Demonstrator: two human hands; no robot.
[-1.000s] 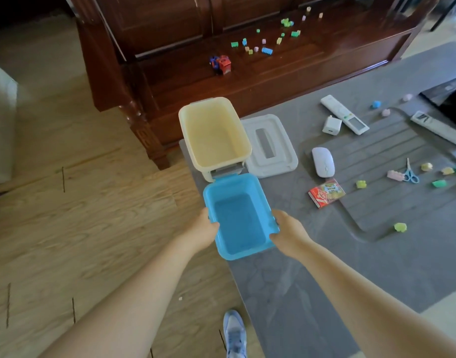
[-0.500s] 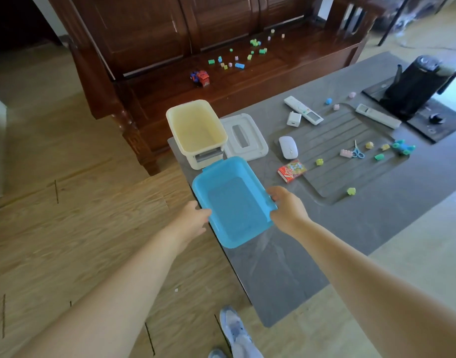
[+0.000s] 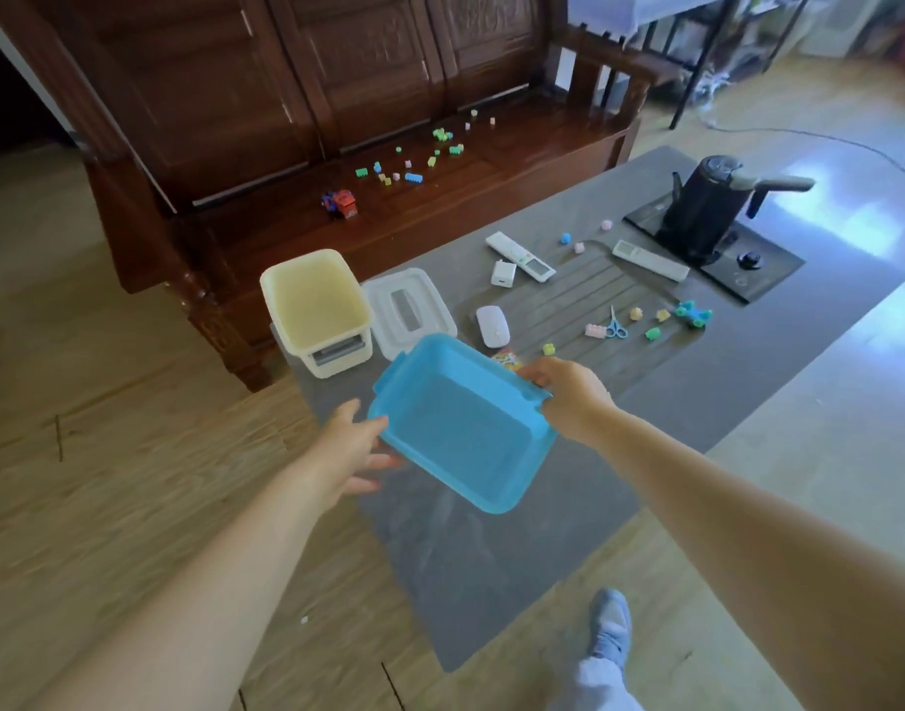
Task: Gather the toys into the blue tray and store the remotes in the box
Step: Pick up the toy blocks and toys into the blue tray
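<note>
The empty blue tray [image 3: 460, 428] is lifted and tilted above the near end of the grey table [image 3: 619, 454]. My right hand [image 3: 568, 397] grips its right rim. My left hand [image 3: 352, 449] touches its left end with the fingers spread. The cream box [image 3: 314, 305] stands open at the table's left corner, its white lid [image 3: 406, 313] beside it. Two white remotes [image 3: 519, 256] [image 3: 650, 260] lie further back. Small toy blocks [image 3: 653, 332] and a teal toy [image 3: 693, 314] are scattered on the table. More blocks [image 3: 414, 177] and a red toy car [image 3: 341, 202] sit on the wooden bench [image 3: 491, 197].
A white mouse [image 3: 493, 325], a white charger [image 3: 503, 273], small scissors [image 3: 614, 325] and a colourful packet [image 3: 506, 359] lie mid-table. A black kettle [image 3: 706, 202] stands on its black tray at the far right. My foot [image 3: 612, 623] is on the wooden floor beside the table.
The blue tray has been lifted off the table and carried right, now tilted. My left hand's grip has loosened to spread fingers. The view has pulled back.
</note>
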